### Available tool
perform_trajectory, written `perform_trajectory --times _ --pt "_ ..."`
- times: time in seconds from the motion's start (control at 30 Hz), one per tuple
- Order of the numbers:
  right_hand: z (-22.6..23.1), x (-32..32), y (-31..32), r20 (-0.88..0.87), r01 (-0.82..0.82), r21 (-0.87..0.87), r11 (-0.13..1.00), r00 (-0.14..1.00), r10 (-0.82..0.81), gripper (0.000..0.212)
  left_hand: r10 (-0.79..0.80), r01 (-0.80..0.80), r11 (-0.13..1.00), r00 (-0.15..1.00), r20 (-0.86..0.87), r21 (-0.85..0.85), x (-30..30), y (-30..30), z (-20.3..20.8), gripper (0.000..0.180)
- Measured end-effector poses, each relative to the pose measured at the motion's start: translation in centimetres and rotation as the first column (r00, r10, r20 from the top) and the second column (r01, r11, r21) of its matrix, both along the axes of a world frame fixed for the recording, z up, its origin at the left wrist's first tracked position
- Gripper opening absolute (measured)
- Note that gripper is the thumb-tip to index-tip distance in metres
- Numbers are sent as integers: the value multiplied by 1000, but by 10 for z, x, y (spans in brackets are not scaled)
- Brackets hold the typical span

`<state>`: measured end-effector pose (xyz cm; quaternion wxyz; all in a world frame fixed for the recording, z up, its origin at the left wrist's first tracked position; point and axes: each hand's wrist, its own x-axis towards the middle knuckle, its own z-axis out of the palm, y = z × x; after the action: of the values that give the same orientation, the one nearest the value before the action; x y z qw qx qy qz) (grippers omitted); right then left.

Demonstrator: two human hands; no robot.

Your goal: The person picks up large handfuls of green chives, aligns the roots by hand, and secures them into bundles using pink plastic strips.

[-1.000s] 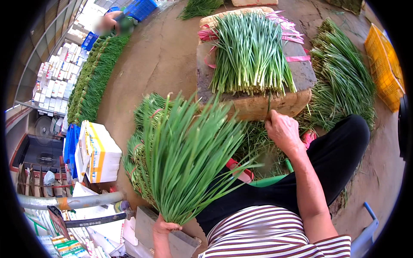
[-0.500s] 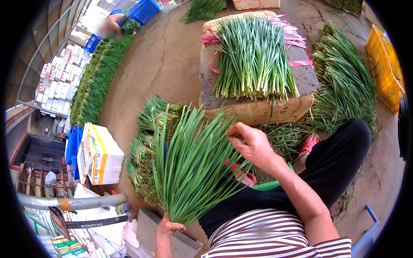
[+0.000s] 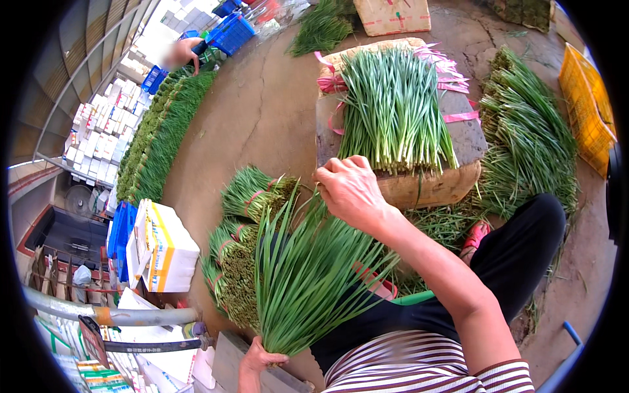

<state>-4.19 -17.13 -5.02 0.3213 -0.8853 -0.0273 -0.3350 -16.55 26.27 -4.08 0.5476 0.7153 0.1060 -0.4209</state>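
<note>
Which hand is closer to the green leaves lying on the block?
Right. The right hand appears by the lower left corner of the green leaves on the block; the left hand is farther off, low in the picture, gripping a leafy bunch.

One left hand (image 3: 261,357) at seven o'clock, one right hand (image 3: 354,191) central, one block (image 3: 452,187) towards two, two red shoes (image 3: 477,234) around four.

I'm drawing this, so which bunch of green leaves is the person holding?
The fanned-out bunch, in the left hand; the others lie on the block or floor.
</note>
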Motion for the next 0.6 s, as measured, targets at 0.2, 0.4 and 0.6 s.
perform_trajectory --times 0.2,0.4,0.6 --pt "-10 16 -5 -304 -160 -306 938 951 63 12 -1 0 999 1000 16 33 0 -9 5 45" --pt "-10 14 -7 -318 -133 271 953 922 219 19 -18 17 999 1000 22 37 1 -7 3 43" --pt "3 21 -22 -300 71 814 576 901 313 21 -33 31 996 999 16 82 6 -12 8 42"
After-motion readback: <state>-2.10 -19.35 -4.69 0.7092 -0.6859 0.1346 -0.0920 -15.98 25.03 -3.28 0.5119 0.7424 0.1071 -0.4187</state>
